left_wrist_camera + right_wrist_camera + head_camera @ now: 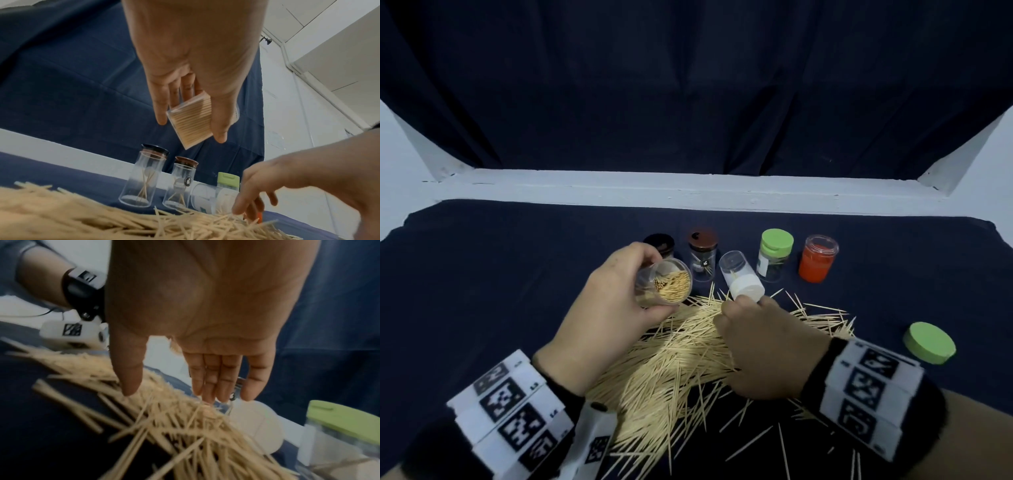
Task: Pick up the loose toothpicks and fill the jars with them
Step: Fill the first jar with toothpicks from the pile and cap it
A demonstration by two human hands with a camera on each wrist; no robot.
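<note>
Now our left hand (pixel 616 305) curls its fingers round a half-full clear jar (pixel 666 286) tipped above the toothpick heap (pixel 671 370), while our right hand (pixel 767 346), fingers loosely spread and empty, dips into that heap beside a toppled white-capped jar (pixel 741 280), and we risk knocking it or spilling.

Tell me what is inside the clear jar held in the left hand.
The clear jar in the left hand is packed with toothpicks, their ends showing at the open mouth. The fingers cover part of the wall, so the fill near the bottom is hidden.
</note>
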